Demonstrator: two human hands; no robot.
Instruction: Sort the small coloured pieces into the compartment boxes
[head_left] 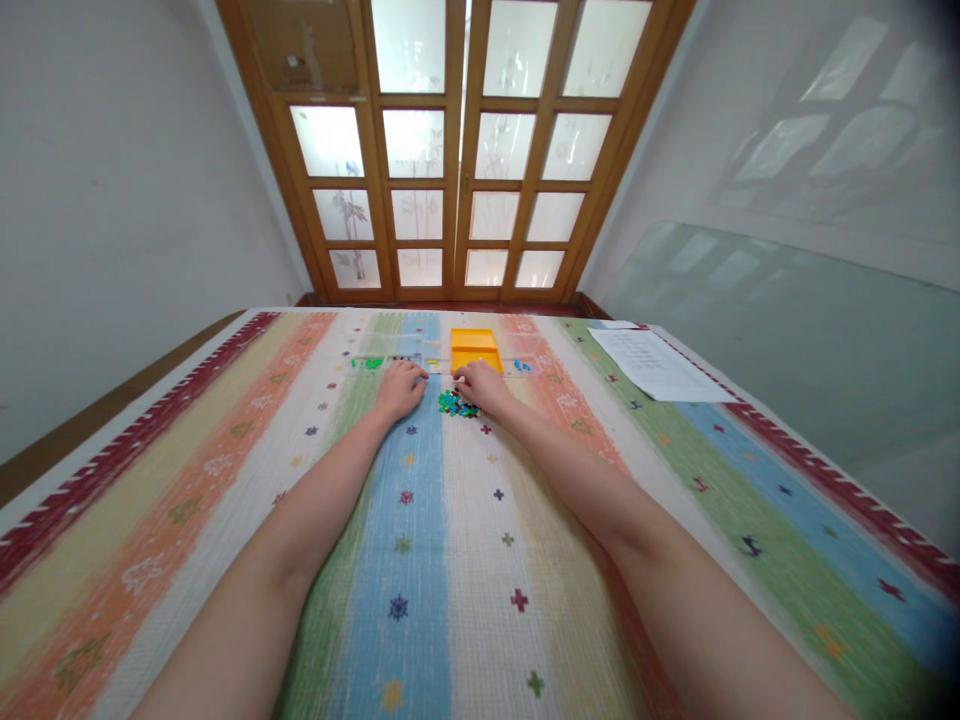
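A pile of small mixed blue, green, black and white pieces (459,404) lies on the tablecloth between my hands. My left hand (402,388) is left of the pile, at the near edge of a clear tray, its fingers curled together; whatever they hold is too small to make out. Beside the pile's upper right, my right hand (484,386) bends its fingers down in a pinch in front of the yellow box (475,338). Its fingertips are partly hidden. Loose green pieces (367,364), yellow pieces (433,364) and blue pieces (522,366) sit in clear compartments behind my hands.
Printed paper sheets (652,362) lie at the table's far right. A striped tablecloth (405,640) covers the table. Beyond its far edge stand wooden doors with glass panes (457,180). A glass panel (787,330) leans along the right wall.
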